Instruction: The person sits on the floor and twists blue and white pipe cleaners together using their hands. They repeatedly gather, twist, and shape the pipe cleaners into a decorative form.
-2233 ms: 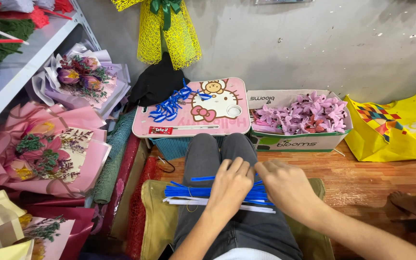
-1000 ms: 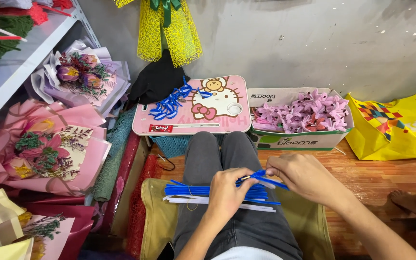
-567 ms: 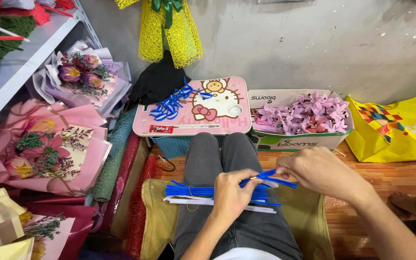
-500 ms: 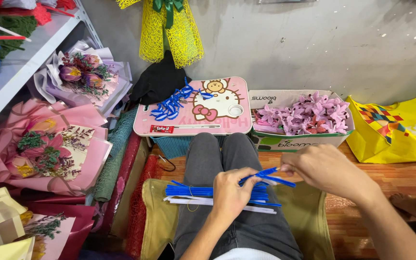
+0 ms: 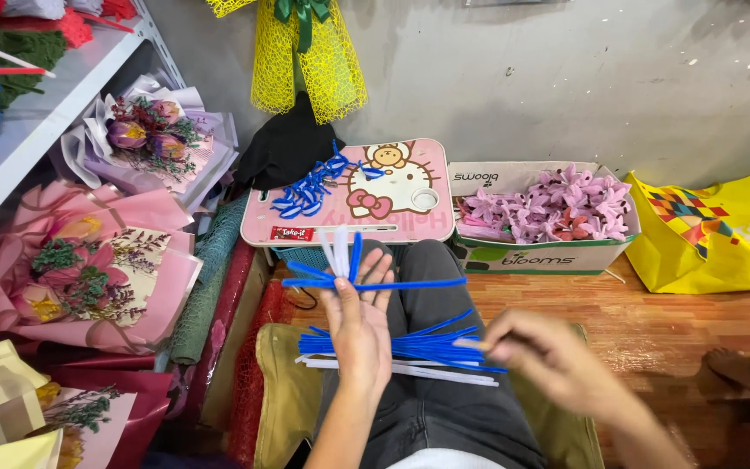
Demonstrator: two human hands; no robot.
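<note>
- Across the person's lap, near the bottom centre, lies a bundle of blue fuzzy pipe cleaners [image 5: 410, 349] with a few white ones under it, resting on dark grey trousers.
- The left hand [image 5: 360, 326] is raised above that bundle, fingers closed on a small cross of blue and white pipe cleaners [image 5: 346, 267]; one long blue stem runs out to the right, short ends stand upright.
- The right hand [image 5: 542, 354] is blurred, its fingertips at the right end of the lap bundle; whether it is pinching a stem cannot be told.
- Judging from this, the twist goes best if the left hand pinches right at the crossing, so the stems do not slide, and the right hand draws out one stem only.
- Farther off sits a pink cartoon-printed lap tray [image 5: 349, 193] carrying small blue loops [image 5: 305, 193], a surface within reach.
- Right of it stands a white cardboard box of pink flowers [image 5: 549, 208]; wrapped bouquets [image 5: 88, 269] lie at left.
</note>
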